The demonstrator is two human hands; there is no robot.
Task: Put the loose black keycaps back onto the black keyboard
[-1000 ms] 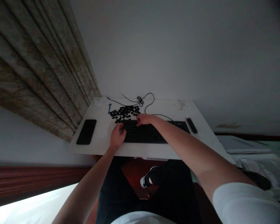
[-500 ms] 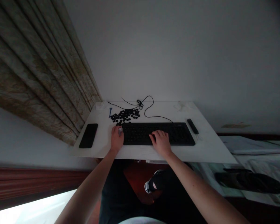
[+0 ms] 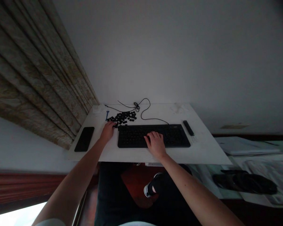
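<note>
Left of centre, left hand [image 3: 107,131]: at loose keycaps [image 3: 120,117], grip unclear; better lift one gently.
Centre, right hand [image 3: 156,143]: loosely open on keyboard [image 3: 131,137], should steady it.

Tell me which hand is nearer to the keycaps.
Left. The left hand is at the near left edge of the keycaps; the right hand is over the keyboard, farther off to their right.

The white surface [image 3: 129,154] carries a keyboard [image 3: 137,135] beneath the right fingers [image 3: 154,134], keycaps [image 3: 122,117] (a loose scatter) by the left fingers [image 3: 110,123], a black slab [image 3: 84,139] left of those.
</note>
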